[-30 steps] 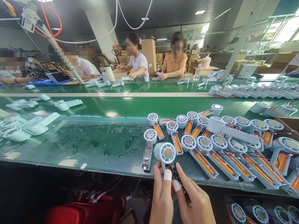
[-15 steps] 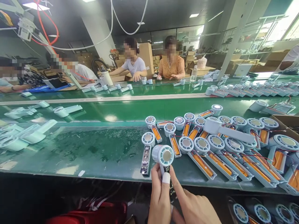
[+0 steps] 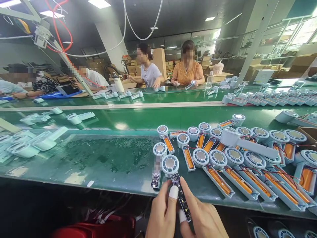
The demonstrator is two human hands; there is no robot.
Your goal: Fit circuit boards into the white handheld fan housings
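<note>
Both hands hold one pale blue handheld fan (image 3: pixel 170 164) at the bench's front edge, its round head pointing away from me. A black circuit board (image 3: pixel 182 198) lies along the fan's handle, face up. My left hand (image 3: pixel 160 211) grips the handle's left side, its thumb in a white finger cot near the board's upper end. Along the right side, my right hand (image 3: pixel 203 215) presses with a stretched index finger, and its thumb, also in a white cot, is at the lower end. Just left of the held fan lies another fan (image 3: pixel 159 149) with a board in its handle.
Several open fans with orange batteries (image 3: pixel 215 180) and red wires crowd the bench on the right. One closed fan (image 3: pixel 250 143) lies across them. Pale fan shells (image 3: pixel 46 142) are piled at the left. Co-workers sit beyond the green conveyor (image 3: pixel 148 117).
The held fan has turned so its face and circuit board show more fully. My right fingers now lie along the handle. A co-worker in orange has lifted a fan.
</note>
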